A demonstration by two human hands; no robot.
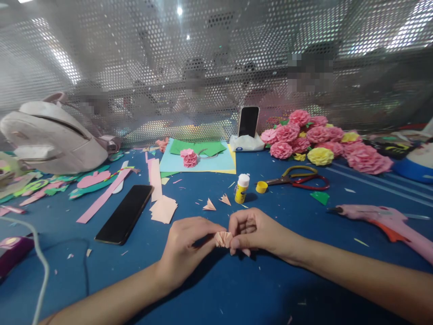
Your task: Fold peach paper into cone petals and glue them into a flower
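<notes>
A small pleated peach paper piece (223,239) is held between both hands, just above the blue table. My left hand (187,241) pinches its left side between thumb and fingers. On its right side, my right hand (252,230) closes with thumb and fingertips, the other fingers curled. Beyond the hands lie two small folded peach paper pieces (209,205). A glue stick (241,188) stands upright with its white glue showing, its yellow cap (261,187) beside it. Left of these is a stack of peach paper squares (163,209).
A dark phone (125,214) lies left, near pink strips and a white backpack (57,135). Scissors (297,177) and a pink glue gun (379,216) lie right. Pink paper flowers (287,133) and a propped phone (248,122) stand before a perforated metal panel (216,81).
</notes>
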